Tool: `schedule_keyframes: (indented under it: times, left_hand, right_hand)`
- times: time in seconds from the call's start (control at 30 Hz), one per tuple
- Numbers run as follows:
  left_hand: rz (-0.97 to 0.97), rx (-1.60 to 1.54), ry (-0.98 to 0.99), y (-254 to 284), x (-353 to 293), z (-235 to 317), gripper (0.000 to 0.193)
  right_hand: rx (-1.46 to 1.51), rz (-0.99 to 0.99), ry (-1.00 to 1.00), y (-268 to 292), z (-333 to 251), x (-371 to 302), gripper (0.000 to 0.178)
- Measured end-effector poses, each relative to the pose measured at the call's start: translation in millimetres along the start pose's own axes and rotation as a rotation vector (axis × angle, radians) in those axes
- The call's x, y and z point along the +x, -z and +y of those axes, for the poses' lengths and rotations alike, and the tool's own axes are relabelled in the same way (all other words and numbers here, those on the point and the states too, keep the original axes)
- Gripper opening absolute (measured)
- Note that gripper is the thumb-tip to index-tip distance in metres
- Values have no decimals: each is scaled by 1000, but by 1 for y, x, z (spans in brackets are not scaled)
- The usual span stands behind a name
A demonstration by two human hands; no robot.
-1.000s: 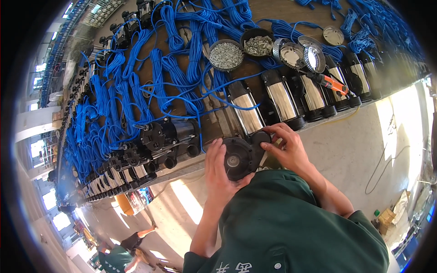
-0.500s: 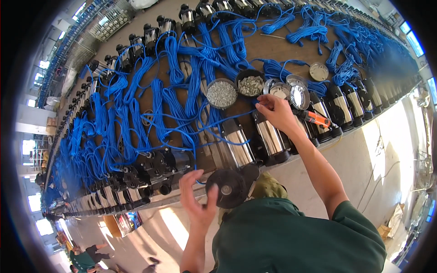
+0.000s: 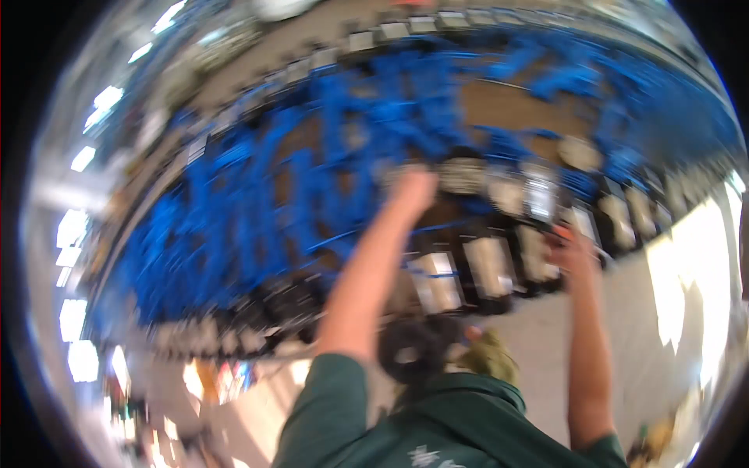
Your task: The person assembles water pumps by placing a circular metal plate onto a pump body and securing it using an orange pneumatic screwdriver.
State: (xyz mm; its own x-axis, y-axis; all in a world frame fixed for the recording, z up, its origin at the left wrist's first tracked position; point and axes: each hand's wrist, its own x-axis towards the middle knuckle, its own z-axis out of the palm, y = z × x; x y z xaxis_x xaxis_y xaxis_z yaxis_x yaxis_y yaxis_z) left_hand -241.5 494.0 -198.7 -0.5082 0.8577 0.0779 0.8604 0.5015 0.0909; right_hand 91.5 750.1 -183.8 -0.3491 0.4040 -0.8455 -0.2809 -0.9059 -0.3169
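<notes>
Motion smears the whole picture. My left hand (image 3: 415,186) is stretched forward over the bowl of small metal fasteners, covering most of it; its fingers are too blurred to read. On the right, my right hand (image 3: 576,251) is closed around the orange power screwdriver (image 3: 562,232), beside the steel cylinders at the near table edge. A black bowl of metal parts (image 3: 462,176) stands between the hands. Close to my body is a black round pump end (image 3: 407,356), which neither hand touches. A steel-bodied pump (image 3: 437,282) lies just beyond it.
Coiled blue cables (image 3: 328,101) cover much of the brown table (image 3: 499,109). Shallow metal dishes (image 3: 538,191) and a pale round disc (image 3: 580,154) sit right of the bowls. Pumps (image 3: 490,265) line the near edge, and more stand along the far edge.
My left hand has gone from beside the black round pump end forward to the fastener bowl. My right hand has moved right and nearer, from the dishes to the screwdriver. The view has shifted.
</notes>
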Motion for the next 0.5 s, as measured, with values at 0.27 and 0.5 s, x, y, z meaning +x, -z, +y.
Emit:
schedule_keyframes:
  times: [0.27, 0.5]
  left_hand:
    - [455, -470, 743, -22, 1, -5, 11]
    - [481, -2000, 1357, -30, 28, -30, 3]
  right_hand:
    - [-502, 225, 34, 29, -25, 128, 35]
    - [-185, 28, 283, 45, -104, 89, 34]
